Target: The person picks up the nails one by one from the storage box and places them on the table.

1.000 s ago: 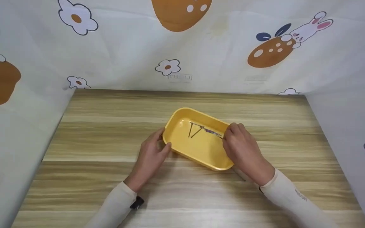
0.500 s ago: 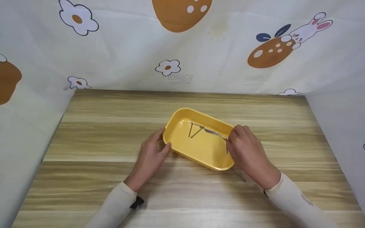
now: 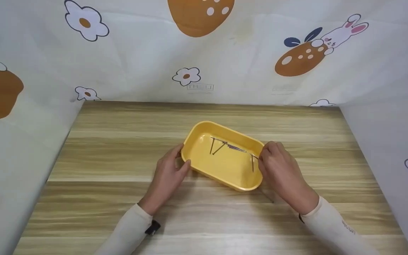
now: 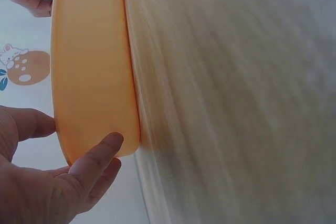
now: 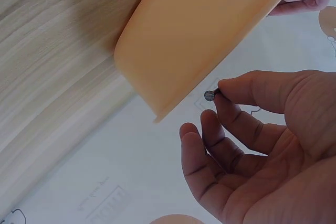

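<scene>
A yellow plastic tray point(image 3: 221, 167) sits at an angle on the wooden table, with several thin metal nails point(image 3: 237, 148) along its far side. My left hand point(image 3: 170, 168) holds the tray's left end, thumb at the near side and fingers at the outer end. Over the right rim, my right hand point(image 3: 280, 168) pinches a nail between thumb and forefinger. The right wrist view shows that nail's round head point(image 5: 209, 96) at the fingertips, its other fingers loosely bent. Another nail point(image 3: 253, 164) lies inside the tray near its right end.
One thin nail point(image 3: 267, 197) lies on the table point(image 3: 119, 145) by the tray's near right corner. A patterned cloth wall point(image 3: 133, 63) stands behind the table, with cloth sides left and right.
My right hand has drawn back to the right and slightly nearer, uncovering a nail at the tray's right end. The left hand and the tray have stayed in place.
</scene>
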`<state>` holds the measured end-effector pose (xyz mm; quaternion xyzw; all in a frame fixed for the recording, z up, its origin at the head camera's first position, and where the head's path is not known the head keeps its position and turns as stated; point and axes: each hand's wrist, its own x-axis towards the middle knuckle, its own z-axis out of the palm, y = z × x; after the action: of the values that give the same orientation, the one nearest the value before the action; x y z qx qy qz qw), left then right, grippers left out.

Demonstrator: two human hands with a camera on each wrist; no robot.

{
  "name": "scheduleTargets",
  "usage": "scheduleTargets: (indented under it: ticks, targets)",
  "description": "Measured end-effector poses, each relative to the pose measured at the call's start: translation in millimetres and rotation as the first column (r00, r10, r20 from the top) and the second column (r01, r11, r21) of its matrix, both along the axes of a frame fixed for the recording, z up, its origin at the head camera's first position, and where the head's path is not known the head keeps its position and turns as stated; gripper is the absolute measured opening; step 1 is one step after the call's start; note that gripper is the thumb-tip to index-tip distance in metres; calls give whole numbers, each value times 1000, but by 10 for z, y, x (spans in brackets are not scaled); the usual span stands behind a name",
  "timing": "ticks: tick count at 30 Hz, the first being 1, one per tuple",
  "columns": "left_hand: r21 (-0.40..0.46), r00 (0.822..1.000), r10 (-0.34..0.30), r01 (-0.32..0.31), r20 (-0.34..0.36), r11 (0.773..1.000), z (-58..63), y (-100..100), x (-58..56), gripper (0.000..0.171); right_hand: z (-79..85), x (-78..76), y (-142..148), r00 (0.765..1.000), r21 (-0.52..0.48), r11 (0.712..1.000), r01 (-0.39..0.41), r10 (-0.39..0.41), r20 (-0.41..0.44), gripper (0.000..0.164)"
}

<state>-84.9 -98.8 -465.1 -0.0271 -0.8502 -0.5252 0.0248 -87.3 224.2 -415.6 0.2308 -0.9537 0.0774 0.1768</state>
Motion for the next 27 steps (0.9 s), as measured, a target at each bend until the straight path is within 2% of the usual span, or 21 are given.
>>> scheduleTargets:
  ticks: [15,21,27]
  targets:
    - [6,1000,-4,4,-8,1000,-2,10,5,63,-15,75,148,999,-42,999,28,-27,19,6]
    - [-10,1000,1,-1,-22,1000,-10,0,4,61,-37,103,199,1000,-54,998,26,-27,-14,11]
    - [-20,999,1,-2,-34,1000,-12,-4,9,59,-63,114,238,999,-76,996,42,-44,-18,9]
